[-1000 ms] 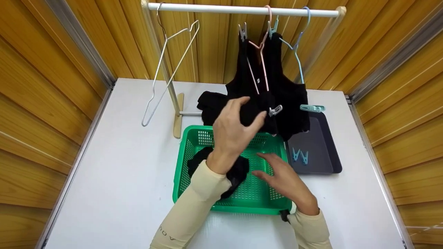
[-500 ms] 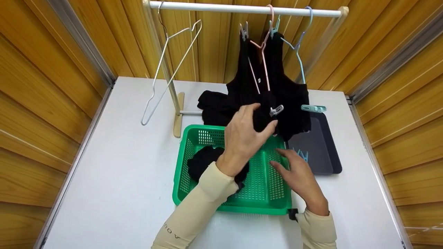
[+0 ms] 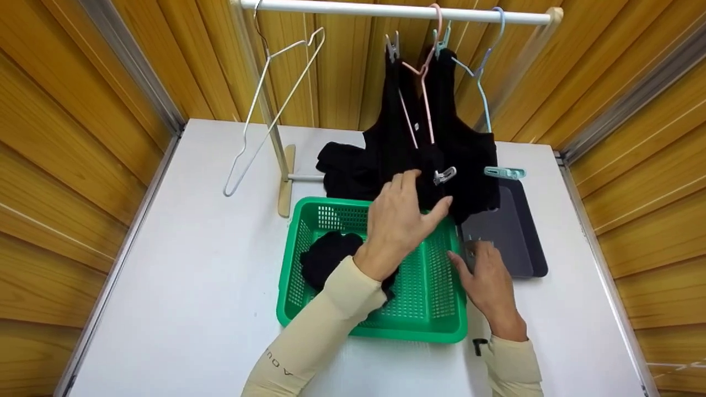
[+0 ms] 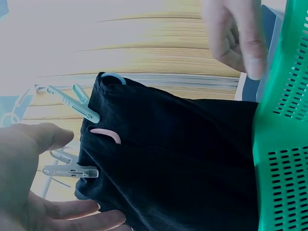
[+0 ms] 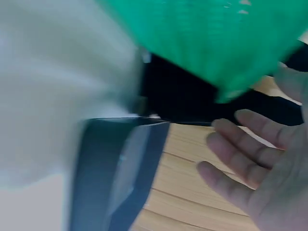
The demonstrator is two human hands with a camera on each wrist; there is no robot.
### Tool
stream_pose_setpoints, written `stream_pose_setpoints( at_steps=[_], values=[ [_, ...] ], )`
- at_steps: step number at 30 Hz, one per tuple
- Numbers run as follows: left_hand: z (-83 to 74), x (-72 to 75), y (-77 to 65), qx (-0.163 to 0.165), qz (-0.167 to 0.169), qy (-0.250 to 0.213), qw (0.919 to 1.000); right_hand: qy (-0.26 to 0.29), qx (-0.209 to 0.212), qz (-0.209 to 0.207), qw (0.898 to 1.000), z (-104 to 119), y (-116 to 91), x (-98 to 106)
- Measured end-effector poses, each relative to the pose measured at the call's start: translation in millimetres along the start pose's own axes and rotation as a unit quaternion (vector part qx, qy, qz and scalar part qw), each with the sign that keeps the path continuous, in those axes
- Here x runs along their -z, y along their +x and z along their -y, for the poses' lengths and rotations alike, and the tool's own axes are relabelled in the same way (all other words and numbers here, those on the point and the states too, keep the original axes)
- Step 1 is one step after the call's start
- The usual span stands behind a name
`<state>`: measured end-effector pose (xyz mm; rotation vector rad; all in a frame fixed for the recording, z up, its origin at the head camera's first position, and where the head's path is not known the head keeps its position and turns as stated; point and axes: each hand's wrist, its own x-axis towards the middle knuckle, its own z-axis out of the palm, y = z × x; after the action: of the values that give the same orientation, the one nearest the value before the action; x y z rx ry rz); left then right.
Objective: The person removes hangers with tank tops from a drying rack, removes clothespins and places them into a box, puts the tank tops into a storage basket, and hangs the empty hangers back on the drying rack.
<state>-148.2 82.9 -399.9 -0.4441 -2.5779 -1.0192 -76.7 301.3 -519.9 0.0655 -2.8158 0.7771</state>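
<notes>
Black garments (image 3: 471, 160) hang on a pink wire hanger (image 3: 428, 110) and a blue wire hanger (image 3: 483, 96). A grey clothespin (image 3: 445, 175) and a pale teal clothespin (image 3: 504, 173) clip their edges. My left hand (image 3: 397, 223) hovers before the cloth, thumb and fingers spread, its fingertips close to the grey clothespin. In the left wrist view both clothespins (image 4: 72, 171) lie between thumb and fingers. My right hand (image 3: 490, 284) is over the near left side of the dark grey tray (image 3: 524, 237), fingers loosely extended, partly hiding the small clothespins there.
A green plastic basket (image 3: 408, 334) stands in the middle with a bunched black cloth (image 3: 331, 256) in it. The white rack rail (image 3: 353, 9) crosses the back, and a bare white hanger (image 3: 256, 118) hangs at its left. Wood-look panels (image 3: 83, 138) surround the white table (image 3: 182, 264).
My right hand has moved right from above the basket to the tray's edge, now covering the clothespins there. The left hand has shifted right and slightly down along the black cloth.
</notes>
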Motion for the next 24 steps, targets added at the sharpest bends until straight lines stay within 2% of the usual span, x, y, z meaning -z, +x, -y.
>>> stream_pose_setpoints(
  at_steps=[4,9,15,20,24],
  values=[
    [0.0,-2.3,-0.1,0.0,0.015,0.01,0.9998,-0.003,0.026,-0.015,1.0,-11.7,-1.7,-11.9],
    [0.3,-1.1,1.3,-0.002,0.023,0.011,0.9997,-0.015,0.051,0.005,0.999,-16.4,0.5,-16.0],
    [0.3,0.8,3.3,-0.005,0.034,0.012,0.9993,-0.04,0.045,0.046,0.997,-14.6,2.8,-15.5],
    [-2.3,-1.0,4.5,-0.008,0.046,0.019,0.9987,-0.064,0.056,0.044,0.995,-13.1,2.3,-16.9],
    [-5.1,-4.1,6.8,-0.013,0.042,0.024,0.9987,-0.08,0.068,0.039,0.994,-13.4,1.6,-17.7]
  ],
)
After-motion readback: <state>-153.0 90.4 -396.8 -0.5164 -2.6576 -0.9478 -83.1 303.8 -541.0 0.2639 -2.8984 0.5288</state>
